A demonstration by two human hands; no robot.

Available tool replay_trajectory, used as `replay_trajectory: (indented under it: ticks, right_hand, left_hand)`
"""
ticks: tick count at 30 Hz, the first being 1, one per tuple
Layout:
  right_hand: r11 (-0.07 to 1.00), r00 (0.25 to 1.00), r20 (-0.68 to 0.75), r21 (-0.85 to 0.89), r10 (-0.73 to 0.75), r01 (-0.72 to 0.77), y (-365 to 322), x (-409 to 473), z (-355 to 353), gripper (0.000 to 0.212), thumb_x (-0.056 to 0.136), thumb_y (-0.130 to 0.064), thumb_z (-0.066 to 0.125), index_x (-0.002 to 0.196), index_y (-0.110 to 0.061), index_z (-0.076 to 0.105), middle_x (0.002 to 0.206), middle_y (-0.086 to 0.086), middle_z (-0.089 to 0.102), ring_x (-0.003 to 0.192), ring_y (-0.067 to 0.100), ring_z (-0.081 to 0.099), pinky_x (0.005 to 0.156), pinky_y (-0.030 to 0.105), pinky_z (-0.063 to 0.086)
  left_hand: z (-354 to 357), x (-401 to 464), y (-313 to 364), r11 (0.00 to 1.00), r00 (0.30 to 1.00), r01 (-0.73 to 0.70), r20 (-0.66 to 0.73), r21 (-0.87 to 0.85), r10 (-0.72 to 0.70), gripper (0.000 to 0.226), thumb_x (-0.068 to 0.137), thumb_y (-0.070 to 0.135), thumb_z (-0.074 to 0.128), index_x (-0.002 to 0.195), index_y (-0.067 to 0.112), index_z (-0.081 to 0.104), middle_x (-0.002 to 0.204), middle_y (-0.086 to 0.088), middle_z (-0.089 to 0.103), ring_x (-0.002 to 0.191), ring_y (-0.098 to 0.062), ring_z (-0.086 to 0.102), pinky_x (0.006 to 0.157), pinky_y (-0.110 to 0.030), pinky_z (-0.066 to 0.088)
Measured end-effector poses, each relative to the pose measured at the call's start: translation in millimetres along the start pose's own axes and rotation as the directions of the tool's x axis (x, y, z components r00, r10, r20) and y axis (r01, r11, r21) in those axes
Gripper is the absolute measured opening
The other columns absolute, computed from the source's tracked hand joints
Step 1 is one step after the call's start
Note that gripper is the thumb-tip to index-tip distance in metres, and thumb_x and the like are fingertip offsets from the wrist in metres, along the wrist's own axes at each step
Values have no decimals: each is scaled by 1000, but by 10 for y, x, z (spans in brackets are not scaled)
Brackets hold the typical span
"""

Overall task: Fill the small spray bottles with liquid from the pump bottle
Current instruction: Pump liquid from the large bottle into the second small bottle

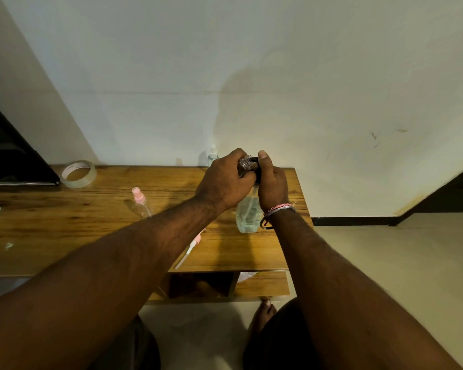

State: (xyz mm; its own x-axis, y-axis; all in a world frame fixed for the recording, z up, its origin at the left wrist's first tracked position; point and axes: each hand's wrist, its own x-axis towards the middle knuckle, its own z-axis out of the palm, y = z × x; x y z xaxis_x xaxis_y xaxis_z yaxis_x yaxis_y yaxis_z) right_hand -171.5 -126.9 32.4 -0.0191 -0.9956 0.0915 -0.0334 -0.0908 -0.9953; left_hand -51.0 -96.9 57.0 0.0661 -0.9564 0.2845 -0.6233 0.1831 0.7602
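A: What is on the wooden table (pixel 64 225)?
B: A clear pump bottle (pixel 247 214), at three o'clock.
A: And the hands?
B: The right hand (pixel 271 180) curls round the black pump. The left hand (pixel 225 180) grips a small spray bottle (pixel 245 164) against it.

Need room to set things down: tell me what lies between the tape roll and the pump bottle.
Head view: a pink-capped spray bottle lies on the table between the tape roll and the pump bottle; the left forearm crosses there too.
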Motion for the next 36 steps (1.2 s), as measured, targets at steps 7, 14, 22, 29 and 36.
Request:
replay_trajectory:
  ticks: [7,14,22,29,36]
  right_hand:
    - [1000,1000,-5,-16,-15,15,15,16,-4,73,84,-71,45,76,-5,75,77,21,72,71,22,66,73,41,56]
    - [1000,1000,-16,0,-12,12,1,20,-19,63,84,-63,46,73,-7,74,70,17,70,69,21,63,72,52,56]
    - [1000,1000,-2,-4,2,-2,27,12,-17,78,83,-72,46,78,0,73,72,17,70,68,16,64,70,35,53]
    - [1000,1000,11,6,-1,1,17,18,-9,85,81,-74,46,80,8,70,69,17,65,67,18,60,69,36,51]
    - [999,999,-31,-32,-17,16,-48,11,-9,61,93,-51,46,74,2,69,69,21,66,65,16,59,66,44,51]
  left_hand:
    - [5,-6,8,1000,1000,11,-4,-3,-11,18,96,26,70,110,16,65,87,4,72,77,-14,69,70,-42,62]
    - [44,-26,-11,1000,1000,10,-12,9,-10,19,95,24,71,112,16,65,89,3,71,78,-13,68,68,-34,60]
    - [28,-5,-12,1000,1000,-7,-27,5,7,16,96,25,70,108,17,64,83,8,70,74,-11,67,64,-35,59]
    - [29,-2,-23,1000,1000,-4,-24,-19,3,13,95,24,69,105,18,64,83,8,70,74,-12,67,64,-35,57]
    - [40,-13,-57,1000,1000,1,-9,20,0,20,95,24,71,112,16,64,87,3,71,76,-14,67,65,-33,57]
